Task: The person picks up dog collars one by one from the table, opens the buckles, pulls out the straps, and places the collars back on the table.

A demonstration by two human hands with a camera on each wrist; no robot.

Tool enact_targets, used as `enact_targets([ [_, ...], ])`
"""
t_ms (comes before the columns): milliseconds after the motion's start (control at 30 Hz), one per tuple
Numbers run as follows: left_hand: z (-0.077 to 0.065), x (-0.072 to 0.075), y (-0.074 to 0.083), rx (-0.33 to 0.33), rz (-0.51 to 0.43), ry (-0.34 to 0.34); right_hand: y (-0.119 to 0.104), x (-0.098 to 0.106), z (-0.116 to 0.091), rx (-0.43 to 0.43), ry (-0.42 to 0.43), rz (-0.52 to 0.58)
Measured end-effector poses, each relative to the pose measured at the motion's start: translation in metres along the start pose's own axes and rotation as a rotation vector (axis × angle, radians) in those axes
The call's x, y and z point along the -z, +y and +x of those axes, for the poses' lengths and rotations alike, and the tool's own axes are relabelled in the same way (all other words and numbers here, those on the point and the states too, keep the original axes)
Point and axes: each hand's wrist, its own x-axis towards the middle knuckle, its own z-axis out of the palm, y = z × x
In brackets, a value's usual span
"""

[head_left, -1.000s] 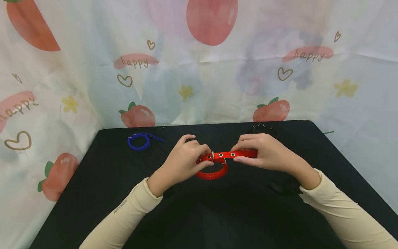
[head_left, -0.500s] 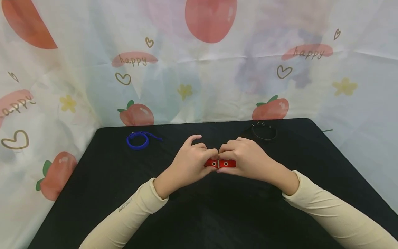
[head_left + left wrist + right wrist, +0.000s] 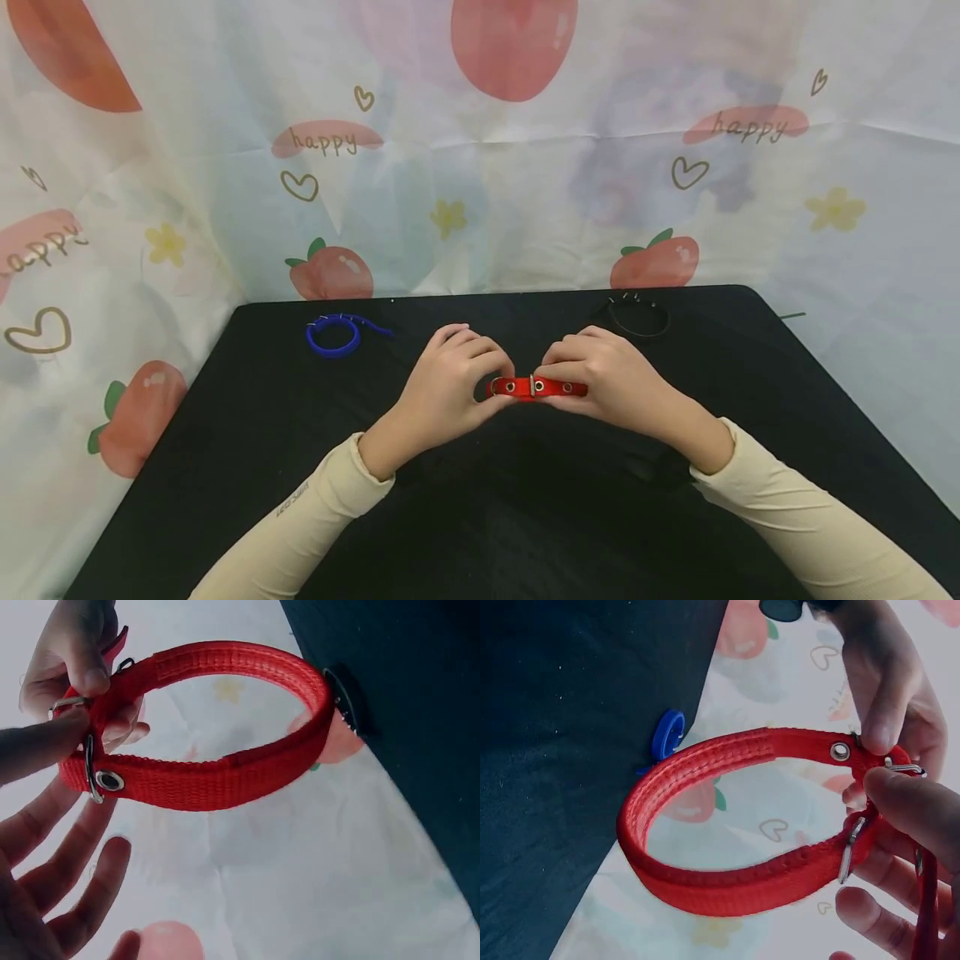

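Note:
A red collar (image 3: 525, 387) with metal eyelets is held up in front of me, over the black table. Its strap runs through a metal buckle (image 3: 904, 768), forming a round loop (image 3: 225, 784). My left hand (image 3: 438, 392) pinches the strap between thumb and fingers to the left of the buckle. On the other side, my right hand (image 3: 611, 379) pinches the collar beside the buckle, thumb below and fingers above in the head view. A metal D-ring (image 3: 851, 850) shows near the right thumb, and the loose strap end (image 3: 927, 904) hangs past the right fingers.
On the black table (image 3: 480, 517), a blue collar (image 3: 333, 336) lies at the back left. A black spiked collar (image 3: 637, 318) lies at the back right. Behind the table hangs a white curtain (image 3: 517, 200) printed with fruit.
My right hand has come left from farther along the strap to beside the buckle. The two hands met closely half a second ago and are now slightly farther apart, both still gripping the red collar.

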Motion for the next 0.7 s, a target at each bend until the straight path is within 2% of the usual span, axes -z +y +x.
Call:
enact_targets([
  [167,0.005,0.001,0.004,0.002,-0.055,-0.063,-0.002,-0.004,0.001,0.009,0.019,0.002],
  [500,0.005,-0.002,0.005,0.098,-0.225,-0.075,-0.006,-0.010,0.003,0.044,0.088,-0.020],
  [700,0.001,0.000,0.001,0.158,-0.268,-0.184,-0.002,-0.010,0.000,0.064,0.074,-0.011],
])
